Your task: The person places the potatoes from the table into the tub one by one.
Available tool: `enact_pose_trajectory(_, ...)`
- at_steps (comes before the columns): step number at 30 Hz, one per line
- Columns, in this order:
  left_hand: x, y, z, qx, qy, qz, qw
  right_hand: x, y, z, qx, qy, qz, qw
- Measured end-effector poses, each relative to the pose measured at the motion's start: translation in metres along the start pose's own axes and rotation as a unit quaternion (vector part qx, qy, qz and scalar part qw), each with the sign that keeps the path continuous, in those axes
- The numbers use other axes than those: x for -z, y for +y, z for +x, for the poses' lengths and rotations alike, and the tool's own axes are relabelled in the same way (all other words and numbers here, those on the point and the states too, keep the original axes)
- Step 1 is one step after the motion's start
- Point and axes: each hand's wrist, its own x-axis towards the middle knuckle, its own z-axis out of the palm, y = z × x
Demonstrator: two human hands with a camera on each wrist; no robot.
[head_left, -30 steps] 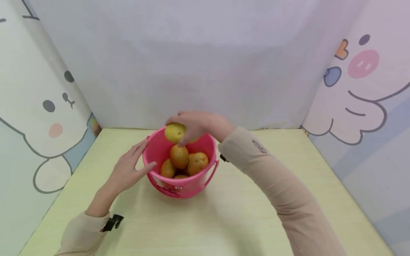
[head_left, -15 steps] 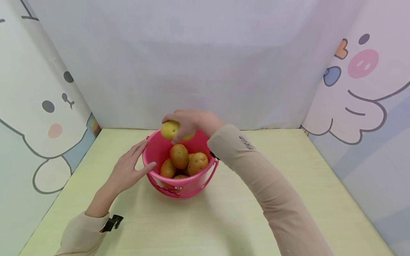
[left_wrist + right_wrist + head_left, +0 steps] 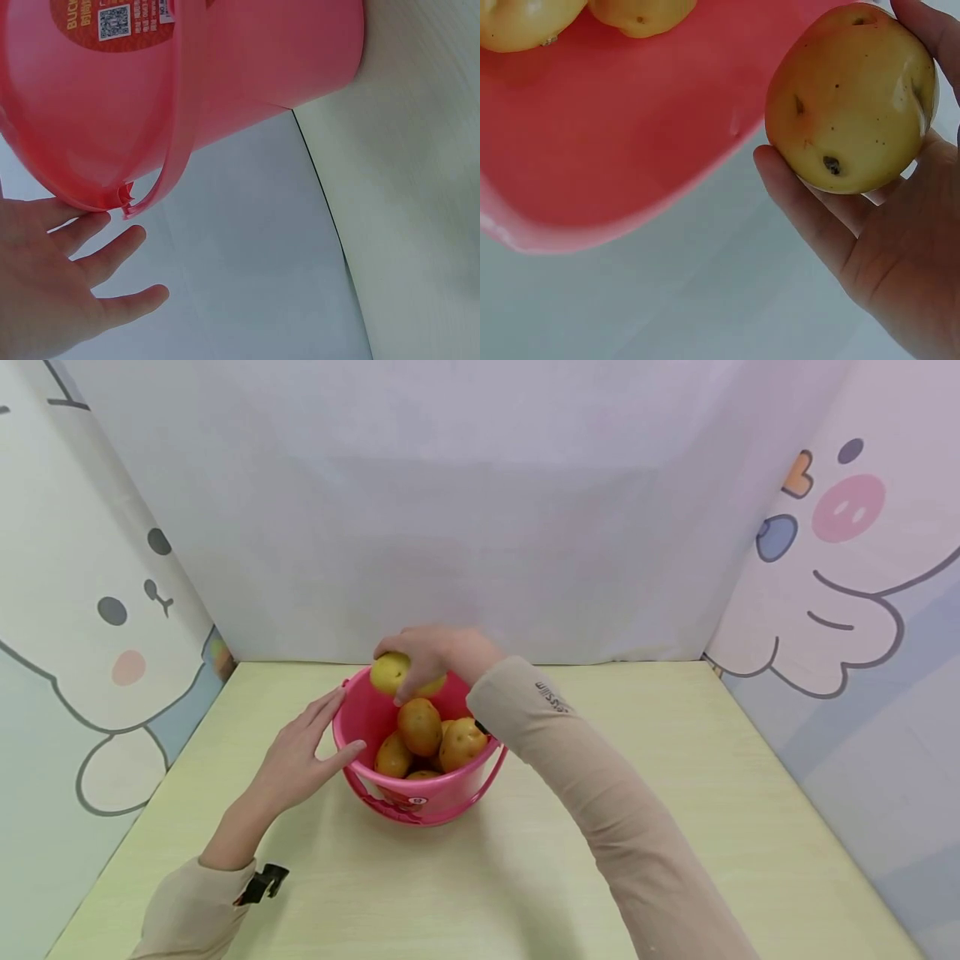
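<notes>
A pink bucket (image 3: 352, 718) stands on the table with several brownish-yellow potatoes (image 3: 420, 727) inside. My right hand (image 3: 438, 653) grips a yellow potato (image 3: 390, 673) over the bucket's far left part. In the right wrist view, fingers and thumb wrap the sides of this potato (image 3: 847, 105), which has dark spots, beside the bucket's rim. My left hand (image 3: 296, 760) rests at the bucket's left rim, fingers extended and thumb over the edge. The left wrist view shows the left hand (image 3: 60, 277) with spread fingers touching the rim near the handle's hinge.
The bucket's pink handle (image 3: 491, 781) hangs down along its front. A pale wooden table (image 3: 637, 793) lies beneath, with a white wall (image 3: 480, 527) close behind the bucket. Cartoon-printed panels (image 3: 840, 568) stand at both sides.
My right hand, holding the yellow potato, has shifted left across the bucket's far side, and dipped slightly in the last half second. The left hand and bucket have stayed put.
</notes>
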Motion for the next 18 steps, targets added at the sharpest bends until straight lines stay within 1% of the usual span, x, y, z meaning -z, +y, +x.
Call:
enact_pose_trajectory(3, 0.0003, 0.0006, 0.0000, 0.001, -0.001, -0.001, 1.0000, -0.0021, 0.0021, 0.0011, -0.005, -0.004, 0.009, 1.000)
enact_pose_trajectory(5, 0.0004, 0.0010, 0.0002, 0.002, -0.001, -0.002, 1.0000, -0.0035, 0.0039, 0.0014, -0.014, -0.005, 0.026, 1.000)
enact_pose_trajectory(10, 0.0013, 0.0021, 0.0007, 0.003, -0.003, -0.002, 1.0000, -0.0062, 0.0072, 0.0000, -0.016, 0.006, 0.056, 0.998)
enact_pose_trajectory(18, 0.0000, 0.0016, 0.0005, 0.001, 0.003, -0.001, 1.0000, -0.0069, 0.0104, -0.0010, 0.003, 0.025, 0.039, 0.999)
